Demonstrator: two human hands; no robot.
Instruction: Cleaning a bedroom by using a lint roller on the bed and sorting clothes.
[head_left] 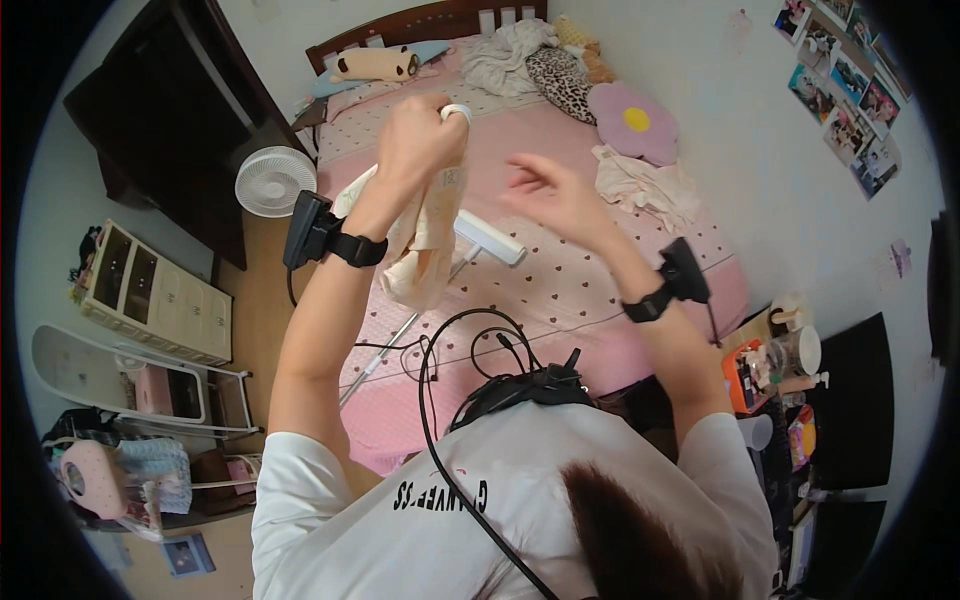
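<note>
My left hand (pixel 413 150) is closed in a fist, raised over the bed. From it hangs a bunched cream cloth (pixel 425 245) with printed marks; whether it is a garment or a bag I cannot tell. A white loop (pixel 457 113) sticks out at the top of the fist. To the right, apart from the cloth, my right hand (pixel 560 200) is in the air, fingers loosely bent and somewhat apart, slightly blurred, nothing visible in them. Beneath and between my hands, a long-handled roller with a white head (pixel 492 238) lies on the pink bedspread (pixel 560 290).
At the bed's far end are a flower-shaped cushion (pixel 633 122), a leopard-print pillow (pixel 562 85) and a long plush (pixel 375 65). Crumpled pale cloth (pixel 648 188) lies at the right edge. A white fan (pixel 276 182) stands left. Black cables (pixel 430 370) loop before my body.
</note>
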